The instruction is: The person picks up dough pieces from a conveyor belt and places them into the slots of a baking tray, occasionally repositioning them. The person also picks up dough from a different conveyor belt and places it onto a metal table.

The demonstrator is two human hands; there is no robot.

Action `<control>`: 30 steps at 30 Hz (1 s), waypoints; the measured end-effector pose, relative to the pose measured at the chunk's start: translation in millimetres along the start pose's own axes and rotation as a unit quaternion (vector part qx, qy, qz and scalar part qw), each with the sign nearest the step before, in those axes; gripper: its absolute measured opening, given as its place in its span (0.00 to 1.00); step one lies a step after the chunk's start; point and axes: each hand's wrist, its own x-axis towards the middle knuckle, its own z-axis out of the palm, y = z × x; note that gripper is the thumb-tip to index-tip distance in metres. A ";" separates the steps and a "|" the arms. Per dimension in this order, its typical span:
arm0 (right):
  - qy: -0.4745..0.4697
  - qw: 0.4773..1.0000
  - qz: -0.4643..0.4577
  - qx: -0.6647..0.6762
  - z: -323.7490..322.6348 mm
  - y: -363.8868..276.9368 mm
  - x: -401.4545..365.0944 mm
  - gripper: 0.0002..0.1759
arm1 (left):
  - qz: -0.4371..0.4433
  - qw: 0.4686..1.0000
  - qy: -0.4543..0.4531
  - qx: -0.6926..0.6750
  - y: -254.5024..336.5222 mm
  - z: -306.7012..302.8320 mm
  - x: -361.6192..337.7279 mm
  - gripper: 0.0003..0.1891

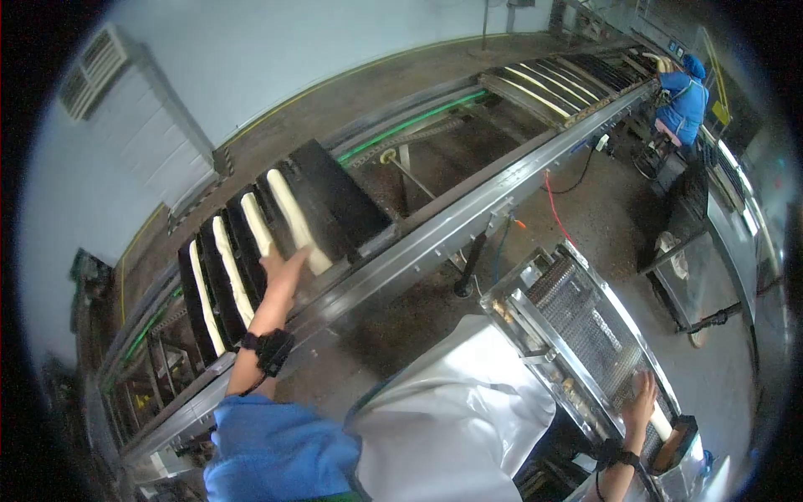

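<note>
On the left, my left hand (286, 274) reaches over a black grooved tray (335, 188) with its fingers apart. It is at the near ends of two pale dough strips, one dough strip (288, 209) by the fingertips and another dough strip (254, 224) by the thumb. Whether the fingers press on the dough cannot be made out. Two more strips lie further left in the same tray. My right hand (639, 403), fingers stretched out, rests at the lower end of a small mesh conveyor (577, 305). A dough piece (661, 423) shows beside and partly under it.
A long metal conveyor rail (452, 205) runs diagonally past me. Further along it lies another tray with dough strips (535, 94). A co-worker in blue (686, 105) sits at the far end. A metal table (711, 251) stands at right, and a red cable (554, 205) hangs below the rail.
</note>
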 end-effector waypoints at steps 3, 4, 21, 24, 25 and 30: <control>0.008 0.996 0.093 -0.013 -7.1 1.9 -9.4 0.45 | -0.036 0.994 -0.075 -0.073 -26.3 -13.8 7.1 0.55; 0.007 0.996 0.089 -0.013 -11.0 -4.1 -6.2 0.45 | -0.059 0.990 -0.077 -0.103 -29.7 -16.9 5.1 0.56; 0.082 0.845 0.058 0.525 -238.7 -244.3 90.5 0.38 | -0.035 0.997 -0.059 0.045 -23.0 29.1 14.4 0.64; 0.017 0.707 -0.076 0.703 -282.5 -296.4 112.5 0.42 | 0.033 0.993 -0.095 -0.069 -47.0 56.1 41.8 0.61; -0.042 0.652 -0.142 0.743 -298.5 -331.3 114.0 0.44 | 0.020 0.993 -0.090 -0.073 -1.4 44.6 7.3 0.56; -0.135 0.619 -0.264 0.728 -314.0 -409.8 99.1 0.54 | -0.023 0.949 -0.202 -0.242 6.8 49.2 3.3 0.53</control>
